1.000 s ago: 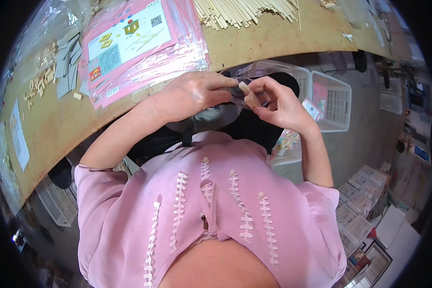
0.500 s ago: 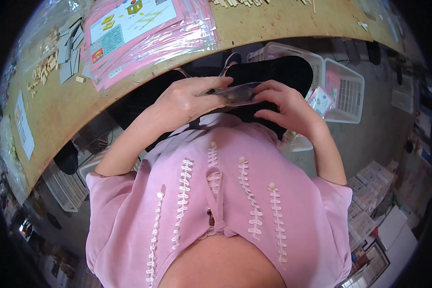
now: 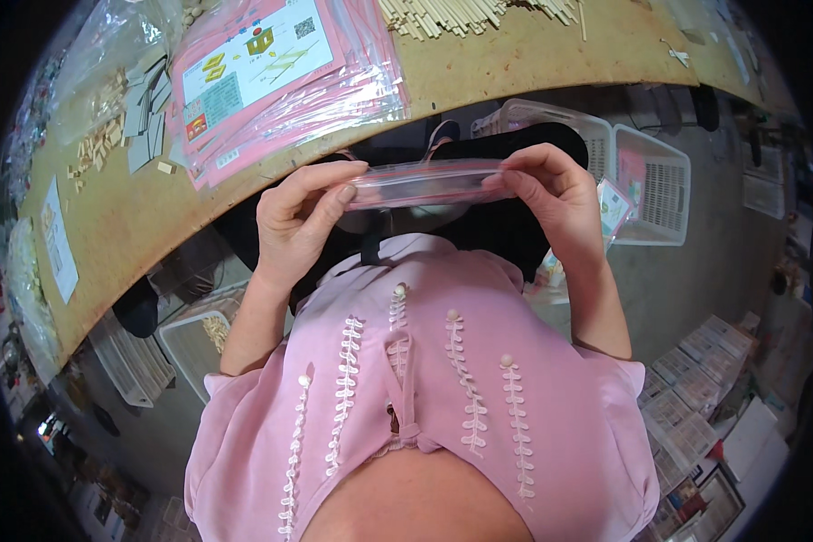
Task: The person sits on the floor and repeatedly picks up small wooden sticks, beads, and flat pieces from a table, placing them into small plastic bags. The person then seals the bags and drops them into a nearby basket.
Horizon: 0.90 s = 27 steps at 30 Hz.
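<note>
A clear plastic zip bag with a pink edge [image 3: 425,183] is stretched flat between my two hands, just below the table edge and above my lap. My left hand [image 3: 298,221] pinches its left end between thumb and fingers. My right hand [image 3: 551,194] pinches its right end. I cannot make out what is inside the bag. On the wooden table [image 3: 479,68] just beyond, a stack of pink-edged bags with printed cards [image 3: 280,77] lies closest to my left hand.
Thin wooden sticks [image 3: 452,14] lie heaped at the table's far side, and small wooden pieces [image 3: 99,144] at its left. White plastic baskets [image 3: 650,181] stand on the floor to my right, another basket [image 3: 199,339] under the table on my left. Stacked packets [image 3: 705,388] sit at the lower right.
My hands were close together over a small thing; they have moved apart, and the bag now spans flat between them. The view has shifted slightly.
</note>
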Each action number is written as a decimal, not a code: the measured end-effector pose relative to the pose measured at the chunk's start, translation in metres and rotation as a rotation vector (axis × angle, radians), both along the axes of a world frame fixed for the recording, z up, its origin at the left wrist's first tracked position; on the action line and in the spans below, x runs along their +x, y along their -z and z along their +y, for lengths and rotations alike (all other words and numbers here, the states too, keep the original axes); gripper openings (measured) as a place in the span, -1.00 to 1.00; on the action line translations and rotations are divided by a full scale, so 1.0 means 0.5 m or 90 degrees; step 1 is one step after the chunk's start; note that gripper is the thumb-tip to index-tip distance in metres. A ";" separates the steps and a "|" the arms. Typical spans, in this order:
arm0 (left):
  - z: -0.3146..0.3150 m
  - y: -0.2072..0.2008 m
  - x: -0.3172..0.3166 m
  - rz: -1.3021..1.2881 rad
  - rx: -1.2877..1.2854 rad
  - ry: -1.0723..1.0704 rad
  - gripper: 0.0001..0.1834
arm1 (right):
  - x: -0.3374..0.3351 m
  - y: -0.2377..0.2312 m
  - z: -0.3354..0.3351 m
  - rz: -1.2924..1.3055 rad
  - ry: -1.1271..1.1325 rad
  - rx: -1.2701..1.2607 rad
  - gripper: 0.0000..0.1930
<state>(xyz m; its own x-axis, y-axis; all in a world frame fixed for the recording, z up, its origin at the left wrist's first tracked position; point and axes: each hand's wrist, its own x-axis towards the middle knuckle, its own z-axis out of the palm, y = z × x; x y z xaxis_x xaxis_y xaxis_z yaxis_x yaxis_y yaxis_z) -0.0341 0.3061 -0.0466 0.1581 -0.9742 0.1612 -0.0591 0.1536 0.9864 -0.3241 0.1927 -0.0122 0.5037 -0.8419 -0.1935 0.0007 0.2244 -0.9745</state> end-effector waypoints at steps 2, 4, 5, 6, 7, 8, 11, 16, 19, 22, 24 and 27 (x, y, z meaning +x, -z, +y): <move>0.003 0.014 0.009 0.021 -0.001 -0.002 -0.72 | -0.002 0.022 -0.002 -0.065 -0.009 0.021 -0.88; 0.004 0.022 0.011 0.021 0.067 -0.007 -0.71 | 0.007 0.033 0.003 -0.075 -0.005 -0.003 -0.89; -0.001 0.018 0.010 0.022 0.101 -0.009 -0.70 | 0.013 0.029 0.008 -0.042 0.007 -0.029 -0.90; -0.013 0.014 0.008 -0.109 0.059 0.004 -0.68 | 0.022 0.021 0.017 -0.008 0.021 -0.055 -0.90; -0.030 0.006 0.004 -0.240 0.016 0.019 -0.66 | 0.032 0.017 0.025 0.026 0.035 -0.081 -0.90; -0.045 -0.011 -0.013 -0.278 0.007 0.035 -0.60 | 0.038 0.019 0.033 0.067 0.044 -0.136 -0.90; -0.087 -0.046 -0.068 -0.309 -0.034 0.109 -0.78 | 0.065 0.043 0.051 0.173 0.095 -0.346 -0.86; -0.131 -0.023 -0.143 -0.290 -0.076 0.075 -0.92 | 0.067 0.040 0.043 0.307 0.051 -0.691 -0.95; -0.136 -0.033 -0.159 -0.326 -0.106 0.157 -0.89 | 0.023 0.029 0.055 0.267 0.105 -0.566 -0.98; -0.146 -0.053 -0.158 -0.326 -0.149 0.242 -0.88 | -0.041 -0.014 0.057 0.254 0.170 -0.412 -0.94; -0.151 -0.060 -0.156 -0.297 -0.205 0.262 -0.87 | -0.084 -0.073 0.060 0.246 0.236 -0.318 -0.89; -0.164 -0.059 -0.158 -0.249 -0.269 0.254 -0.86 | -0.211 -0.093 0.087 0.315 0.396 -0.310 -0.82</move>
<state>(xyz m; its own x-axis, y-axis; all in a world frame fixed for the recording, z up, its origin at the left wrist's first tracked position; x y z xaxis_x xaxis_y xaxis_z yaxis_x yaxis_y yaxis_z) -0.1133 0.2241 -0.0171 -0.3456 -0.7872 0.5108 -0.2576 0.6030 0.7550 -0.4297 0.2362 0.0342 -0.1110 -0.9773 0.1802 -0.4571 -0.1108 -0.8825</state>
